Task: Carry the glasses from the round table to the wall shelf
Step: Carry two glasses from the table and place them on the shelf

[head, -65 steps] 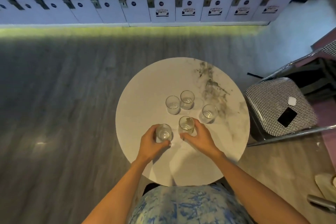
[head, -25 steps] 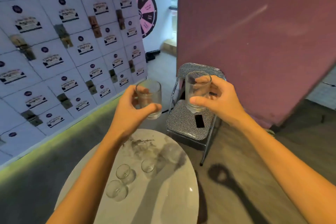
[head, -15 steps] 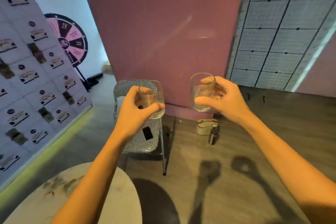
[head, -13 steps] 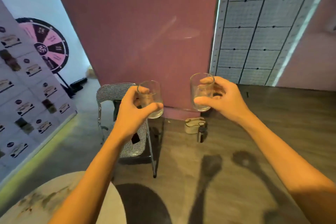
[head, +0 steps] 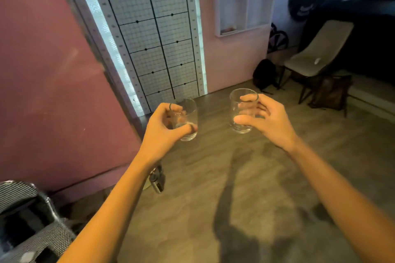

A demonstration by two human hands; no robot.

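My left hand (head: 162,128) grips a clear drinking glass (head: 189,113), held tilted a little at chest height. My right hand (head: 267,121) holds a second clear glass (head: 241,111) upright, fingers wrapped around its far side. Both glasses hang over the wooden floor. A white wall shelf (head: 245,0) with square compartments is mounted on the pink wall ahead, up and to the right of my hands. The round table is out of view.
A dark red panel (head: 49,74) stands close on the left, next to a white gridded board (head: 158,34). A houndstooth chair (head: 27,220) sits at the bottom left. A beige chair (head: 316,57), a black backpack (head: 264,73) and a brown bag (head: 332,92) stand at the right wall.
The view has swung right: the round table, lockers and prize wheel have left the frame, and the wall shelf has come into sight. Both hands still hold their glasses.
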